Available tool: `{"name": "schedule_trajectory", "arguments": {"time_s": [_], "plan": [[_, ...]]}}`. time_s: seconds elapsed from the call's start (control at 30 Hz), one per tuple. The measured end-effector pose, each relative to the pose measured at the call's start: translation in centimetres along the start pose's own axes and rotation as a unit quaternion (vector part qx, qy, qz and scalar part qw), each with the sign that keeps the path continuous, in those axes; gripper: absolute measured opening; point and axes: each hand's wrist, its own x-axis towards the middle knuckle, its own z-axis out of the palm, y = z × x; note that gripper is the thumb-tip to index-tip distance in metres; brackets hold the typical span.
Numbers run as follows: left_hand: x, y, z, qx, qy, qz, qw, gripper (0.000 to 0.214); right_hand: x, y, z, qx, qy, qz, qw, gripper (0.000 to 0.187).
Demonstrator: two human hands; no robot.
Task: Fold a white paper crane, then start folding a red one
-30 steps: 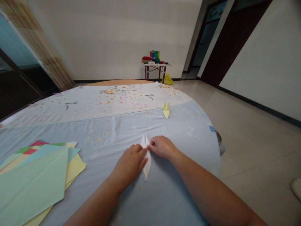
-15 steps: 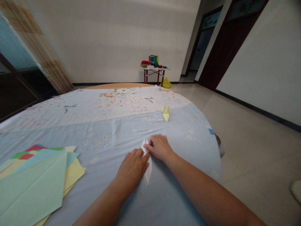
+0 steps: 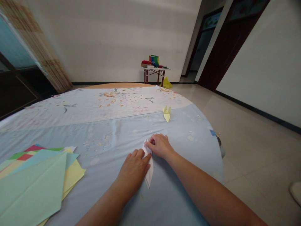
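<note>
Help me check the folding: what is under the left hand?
Part of the folded white paper; its pointed near end and some of its far end show. What the left hand covers cannot be seen.

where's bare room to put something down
Blue cloth lies bare between the coloured paper stack and the left hand, and between the right hand and the cloth's right edge, nearer than the yellow folded paper. Crowded: the stack, and the white folded paper with both hands on it.

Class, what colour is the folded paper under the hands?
White; the head view shows it best.
</note>
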Motion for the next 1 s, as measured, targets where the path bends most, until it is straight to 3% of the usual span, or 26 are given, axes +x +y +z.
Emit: {"name": "schedule_trajectory", "arguments": {"time_s": [0.27,0.57,1.0], "plan": [[0.4,-0.1,0.7,-0.028,0.028,-0.001,0.999,0.030,0.3,-0.1,0.2,-0.005,0.005,-0.006,1.000,0.022],[0.0,-0.2,1.2,-0.021,0.012,-0.009,1.000,0.033,0.5,-0.1,0.2,-0.013,0.001,0.005,1.000,0.016],[0.1,0.0,1.1,-0.011,0.021,-0.009,1.000,0.032,2.2,0.2,0.1,-0.020,-0.003,0.053,0.998,0.019]]}}
